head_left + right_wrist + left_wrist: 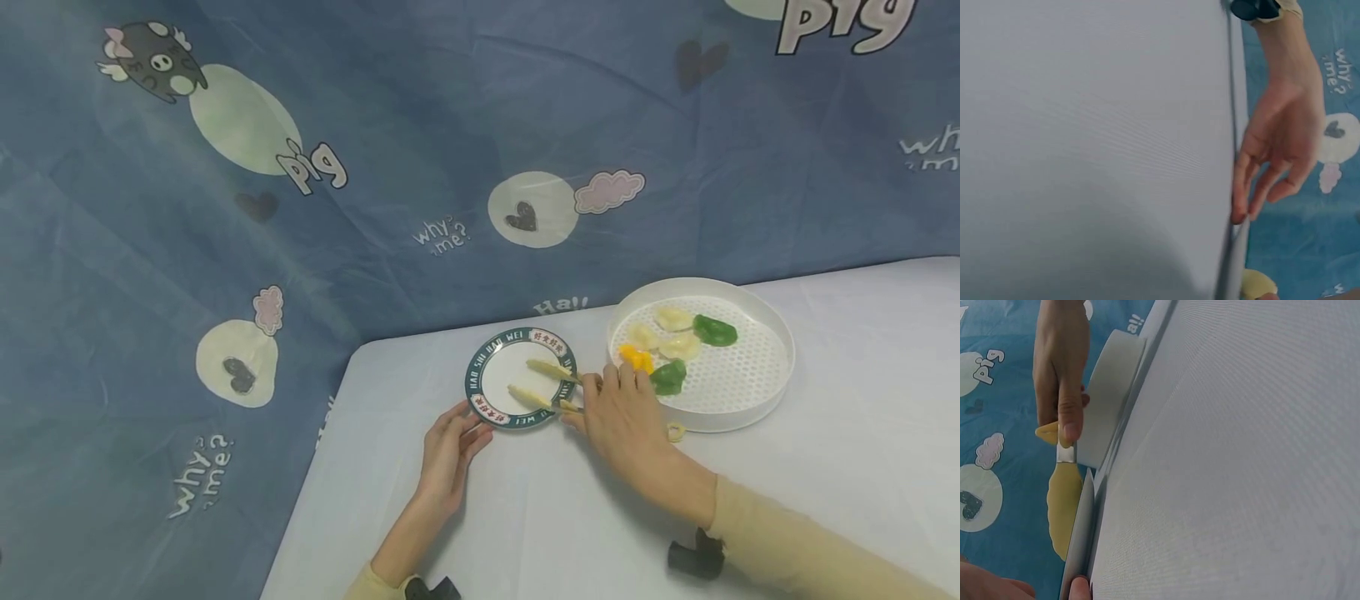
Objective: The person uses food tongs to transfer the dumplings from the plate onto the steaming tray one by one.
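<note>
My right hand (626, 417) grips a pair of tongs (529, 397) with yellow, scalloped tips. Those tips stand apart over the white middle of a small plate (495, 375) with a lettered green rim, and nothing shows between them. At the plate's near left edge, my left hand (446, 454) pinches the rim; the right wrist view shows the left hand's fingers (1241, 206) at that edge. Right of the plate stands a round white tray (750, 375) with a perforated base. It holds several pale dumpling-like pieces (679, 346), green pepper-like pieces (715, 331) and a yellow-orange piece (636, 358).
A white cloth covers the table (862, 467). Behind it and along the left side hangs a blue printed curtain (420, 125). The tray's raised wall (1110, 394) stands close beside my right hand. A dark wrist camera (697, 557) sits on the right sleeve.
</note>
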`<state>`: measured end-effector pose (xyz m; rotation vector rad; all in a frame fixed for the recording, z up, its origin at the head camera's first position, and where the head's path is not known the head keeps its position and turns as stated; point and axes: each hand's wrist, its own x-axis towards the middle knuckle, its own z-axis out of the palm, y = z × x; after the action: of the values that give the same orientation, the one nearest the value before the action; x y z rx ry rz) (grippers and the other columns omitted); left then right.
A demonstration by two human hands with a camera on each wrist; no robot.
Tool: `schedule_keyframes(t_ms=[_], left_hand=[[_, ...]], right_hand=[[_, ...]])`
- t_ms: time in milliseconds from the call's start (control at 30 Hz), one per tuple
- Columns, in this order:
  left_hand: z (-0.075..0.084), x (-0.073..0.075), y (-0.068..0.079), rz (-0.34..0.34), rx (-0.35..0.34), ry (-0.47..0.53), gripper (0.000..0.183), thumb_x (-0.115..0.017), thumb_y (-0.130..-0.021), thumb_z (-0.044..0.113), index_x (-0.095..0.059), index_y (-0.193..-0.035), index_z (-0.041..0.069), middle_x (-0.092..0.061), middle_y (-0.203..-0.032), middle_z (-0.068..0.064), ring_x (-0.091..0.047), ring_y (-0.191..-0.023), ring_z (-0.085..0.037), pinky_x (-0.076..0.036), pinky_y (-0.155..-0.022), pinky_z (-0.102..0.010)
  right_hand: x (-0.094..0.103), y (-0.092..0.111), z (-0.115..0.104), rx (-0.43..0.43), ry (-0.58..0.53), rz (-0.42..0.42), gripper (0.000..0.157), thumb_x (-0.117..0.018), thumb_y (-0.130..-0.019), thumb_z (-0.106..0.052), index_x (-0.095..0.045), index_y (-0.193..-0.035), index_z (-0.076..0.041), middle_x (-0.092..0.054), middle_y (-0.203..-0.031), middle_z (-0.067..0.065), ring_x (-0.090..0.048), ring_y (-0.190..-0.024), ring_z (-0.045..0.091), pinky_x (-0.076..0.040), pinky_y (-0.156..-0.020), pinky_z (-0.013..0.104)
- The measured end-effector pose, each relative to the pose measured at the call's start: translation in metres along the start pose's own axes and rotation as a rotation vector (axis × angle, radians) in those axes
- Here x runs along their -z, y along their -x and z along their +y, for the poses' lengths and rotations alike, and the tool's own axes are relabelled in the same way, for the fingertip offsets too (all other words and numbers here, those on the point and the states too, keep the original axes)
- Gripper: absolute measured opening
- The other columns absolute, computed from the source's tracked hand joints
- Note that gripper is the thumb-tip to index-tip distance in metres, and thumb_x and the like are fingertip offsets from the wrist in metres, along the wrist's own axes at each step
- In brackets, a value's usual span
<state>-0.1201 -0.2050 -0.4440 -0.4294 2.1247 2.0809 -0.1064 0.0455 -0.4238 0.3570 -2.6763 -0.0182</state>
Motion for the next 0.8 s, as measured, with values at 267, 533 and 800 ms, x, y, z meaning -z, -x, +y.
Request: schedule_keyframes(t_ms=[267, 533, 800], left_hand=[[0.001, 0.000, 0.001, 0.002, -0.003, -0.003, 0.058, -0.040, -0.108, 0.013, -0.033, -0.163, -0.005, -0.050, -0.150, -0.028, -0.066, -0.124, -0.022, -0.065, -0.107, -0.024], [0.002, -0.001, 0.002, -0.010, -0.010, 0.019, 0.059, -0.040, -0.109, 0.013, -0.031, -0.164, -0.006, -0.050, -0.152, -0.029, -0.066, -0.125, -0.023, -0.064, -0.109, -0.025], [0.001, 0.001, 0.002, -0.001, -0.011, 0.001, 0.059, -0.041, -0.107, 0.011, -0.033, -0.163, -0.007, -0.050, -0.149, -0.029, -0.067, -0.121, -0.020, -0.064, -0.108, -0.024]], right_hand=[[-0.006, 0.007, -0.001, -0.025, -0.009, -0.010, 0.062, -0.077, -0.090, -0.061, -0.062, -0.096, -0.001, -0.044, -0.078, 0.007, -0.045, -0.077, 0.026, -0.043, -0.069, 0.038], [-0.009, 0.010, -0.006, -0.009, 0.011, -0.019, 0.069, -0.076, -0.090, -0.064, -0.066, -0.100, 0.003, -0.041, -0.074, 0.006, -0.044, -0.072, 0.023, -0.038, -0.065, 0.034], [-0.010, 0.013, -0.013, -0.018, 0.027, -0.107, 0.076, -0.071, -0.092, -0.069, -0.065, -0.103, 0.006, -0.047, -0.077, 0.009, -0.043, -0.073, 0.023, -0.041, -0.065, 0.033]])
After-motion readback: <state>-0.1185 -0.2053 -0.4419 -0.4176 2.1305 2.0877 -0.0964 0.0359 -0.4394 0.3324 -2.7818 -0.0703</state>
